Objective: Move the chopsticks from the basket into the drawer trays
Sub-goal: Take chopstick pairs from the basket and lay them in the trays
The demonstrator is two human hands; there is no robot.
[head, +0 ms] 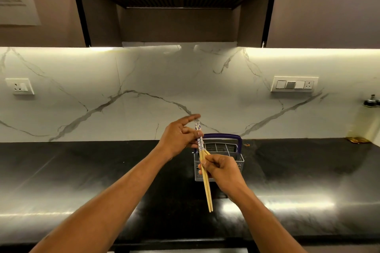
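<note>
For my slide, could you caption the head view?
Both hands hold chopsticks above the basket.

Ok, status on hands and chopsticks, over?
Left hand and right hand both gripping chopsticks, lifted in front of basket. Drawer not in view. Nothing in the way.

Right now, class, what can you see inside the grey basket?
The basket shows only empty grid compartments at its back. Its front part is covered by the right hand and the chopsticks.
</note>
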